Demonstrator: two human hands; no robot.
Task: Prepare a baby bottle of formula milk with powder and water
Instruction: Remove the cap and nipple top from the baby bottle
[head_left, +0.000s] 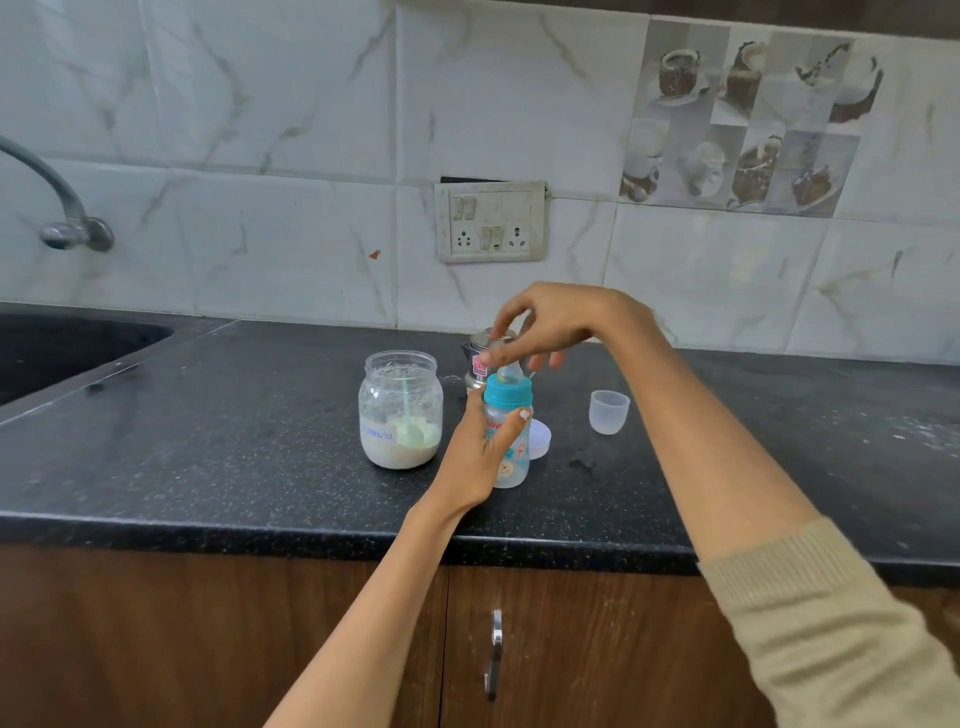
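1. Gripped around its printed body by the left hand (480, 452): a baby bottle (509, 439), upright on the black countertop (234, 467), blue collar (508, 391) and clear teat (510, 371) on top.
2. Poised directly above the teat: the right hand (550, 325), fingers curled downward, fingertips (491, 357) at the teat's tip; whether pinching it, cannot tell.
3. Just left of the left hand: an open formula jar (400, 410), partly filled with white powder, a pale green scoop (415, 428) standing inside.
4. Beyond both hands: a small steel vessel (475, 358).
5. Right of the bottle, under the right forearm: a clear cap (609, 411), mouth up; a white lid (540, 439) touching the bottle's far side.
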